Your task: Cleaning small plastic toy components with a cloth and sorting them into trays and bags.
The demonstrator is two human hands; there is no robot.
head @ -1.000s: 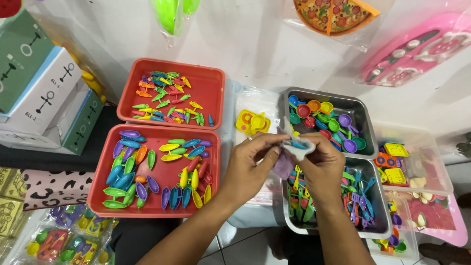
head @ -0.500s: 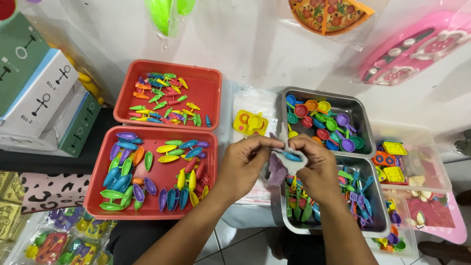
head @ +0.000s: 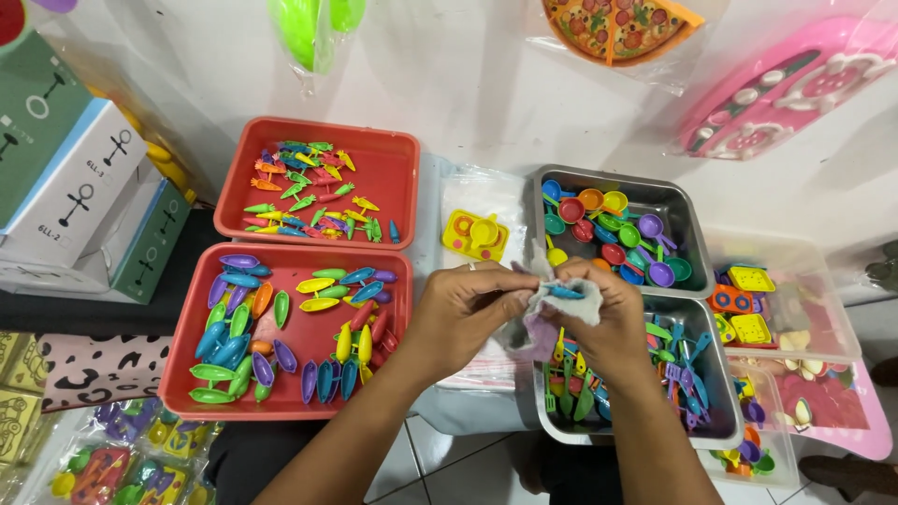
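Observation:
My left hand (head: 458, 313) and my right hand (head: 608, 323) meet in the middle of the view, both pinching a small clear plastic bag (head: 552, 309). A blue toy piece (head: 566, 293) shows at the bag's mouth and something purple lies inside it. The hands hover between the near red tray (head: 178, 374) of coloured pod-shaped pieces and the near metal tray (head: 725, 421) of toy forks and spoons.
A far red tray (head: 402, 178) holds small carrot-shaped pieces. A far metal tray (head: 683, 210) holds toy pans. A yellow toy stove (head: 475, 235) lies on clear bags. Clear tubs (head: 823, 318) stand at right, boxes (head: 75, 187) at left, packed toys on the wall.
The hands have stayed together over the same spot, working the bag; the blue piece now sits at its opening between my fingers.

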